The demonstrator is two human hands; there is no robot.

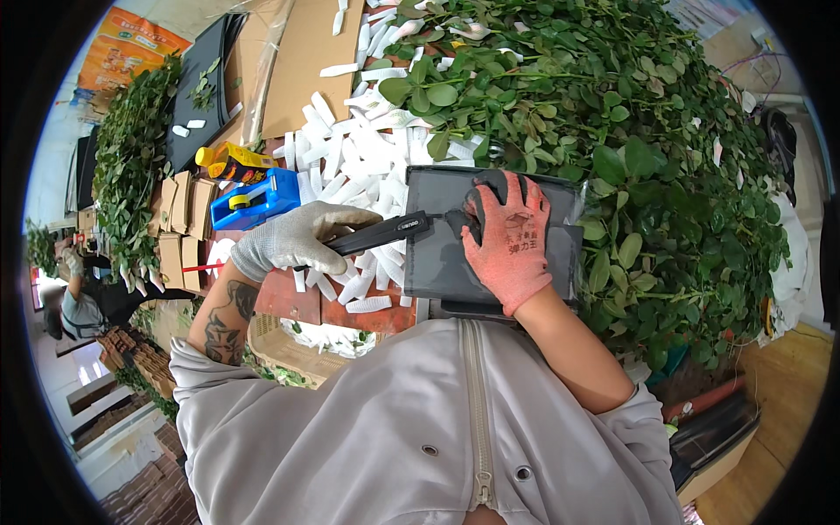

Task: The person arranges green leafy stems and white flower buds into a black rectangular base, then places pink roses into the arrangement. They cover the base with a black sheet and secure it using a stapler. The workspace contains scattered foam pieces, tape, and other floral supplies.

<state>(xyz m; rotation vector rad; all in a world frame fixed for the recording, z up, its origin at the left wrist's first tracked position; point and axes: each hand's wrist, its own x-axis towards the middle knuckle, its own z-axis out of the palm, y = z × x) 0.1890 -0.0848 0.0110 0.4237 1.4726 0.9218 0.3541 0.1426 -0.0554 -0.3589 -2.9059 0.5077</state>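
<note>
Dark grey tray (437, 262), flat and rectangular, lying on the surface (293, 302) right at the body's edge, pinned under the right hand (507, 241). Right hand in a red-orange glove with dark fingertips, fingers (503, 188) spread and pressed flat on the tray's upper half, touching it, not pinching anything. Black handheld tool (381, 234), long and slim, clamped in the left hand (293, 241); grey knit glove, fingers (328, 258) curled tight around the handle, tool tip reaching across to the tray just beside the right thumb. Whether the tip touches the tray: cannot tell.

Beyond the right fingers, a big heap of green leafy stems (612, 131), spilling past the tray's far and right edges. Between and beyond the left fingers, a scatter of white paper strips (350, 157) covering the surface. Further beyond the left fingers, a blue tape dispenser (254, 199) with a yellow roll, and just past it a yellow bottle (229, 162). Left of those, a row of small brown cardboard boxes (182, 210). Large cardboard sheet (302, 61) at the far side. Another person (83, 306) seated well apart, off to the left.
</note>
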